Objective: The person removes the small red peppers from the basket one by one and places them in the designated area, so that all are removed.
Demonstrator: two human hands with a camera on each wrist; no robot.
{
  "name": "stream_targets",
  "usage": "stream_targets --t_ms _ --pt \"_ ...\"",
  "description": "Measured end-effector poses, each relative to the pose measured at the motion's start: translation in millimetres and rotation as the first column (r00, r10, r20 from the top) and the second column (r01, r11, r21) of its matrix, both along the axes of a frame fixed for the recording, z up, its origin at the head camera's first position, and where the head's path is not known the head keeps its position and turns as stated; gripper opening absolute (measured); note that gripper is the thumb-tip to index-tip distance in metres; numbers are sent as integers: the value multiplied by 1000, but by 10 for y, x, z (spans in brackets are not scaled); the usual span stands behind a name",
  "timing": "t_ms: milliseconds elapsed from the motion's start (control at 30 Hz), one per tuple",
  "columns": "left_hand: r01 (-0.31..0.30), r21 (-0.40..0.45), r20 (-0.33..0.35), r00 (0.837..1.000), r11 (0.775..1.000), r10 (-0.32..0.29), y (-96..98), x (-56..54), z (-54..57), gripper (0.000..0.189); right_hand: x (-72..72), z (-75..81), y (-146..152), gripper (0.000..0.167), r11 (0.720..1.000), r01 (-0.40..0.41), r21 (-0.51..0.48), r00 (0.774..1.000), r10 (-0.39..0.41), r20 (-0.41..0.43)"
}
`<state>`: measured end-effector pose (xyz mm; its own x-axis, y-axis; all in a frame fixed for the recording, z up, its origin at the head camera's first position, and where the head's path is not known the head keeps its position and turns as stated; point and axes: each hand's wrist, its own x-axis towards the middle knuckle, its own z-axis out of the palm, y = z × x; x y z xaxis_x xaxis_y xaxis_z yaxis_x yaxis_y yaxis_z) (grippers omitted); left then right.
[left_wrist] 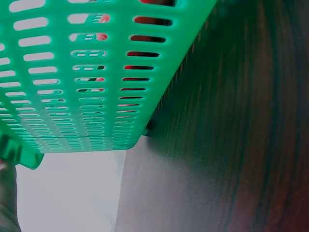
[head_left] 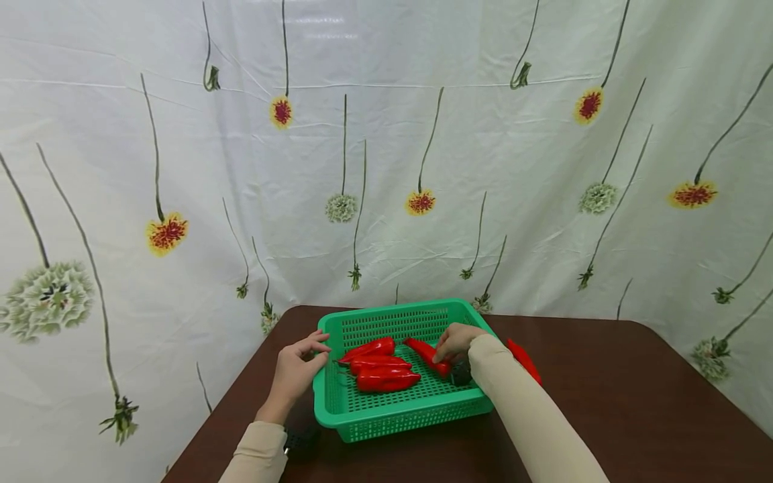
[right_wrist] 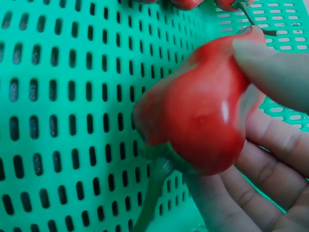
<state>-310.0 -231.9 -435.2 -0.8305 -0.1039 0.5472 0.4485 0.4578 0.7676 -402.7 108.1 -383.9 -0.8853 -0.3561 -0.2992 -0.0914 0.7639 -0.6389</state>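
Right wrist view: red pepper (right_wrist: 203, 106) lies between thumb and fingers of the right hand (head_left: 457, 341), the nearer hand. Long axis: stem near right, tip far left. Grip: narrow, holding the pepper within the basket (head_left: 417, 408), right half. Three other peppers (head_left: 379, 363) lie leftward. Left hand (head_left: 296, 365), fingers loosely bent, at left rim.
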Motion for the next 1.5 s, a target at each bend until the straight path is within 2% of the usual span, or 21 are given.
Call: stream_targets --t_ms 300,533,1000,1167,1333,1500 --pt "-10 -17 -19 1000 1000 9 -7 -17 -12 13 27 56 5 36 984 15 -178 1000 -11 24" --pt "-2 -14 -1 1000 1000 2 -17 -8 1 13 5 51 -3 39 937 40 -347 998 -17 68" --pt "-10 -11 9 1000 1000 10 -9 -8 11 13 -84 76 1 45 886 33 -463 996 7 84" --pt "-6 -4 22 1000 1000 6 -16 -3 11 12 -85 81 -2 42 855 22 -518 995 31 93" --pt "12 0 4 1000 1000 -12 -7 -3 5 12 -107 91 17 41 818 -7 -576 994 71 88" --pt "21 9 -14 1000 1000 -21 -6 8 10 12 -105 185 21 41 792 -52 -609 992 113 62"
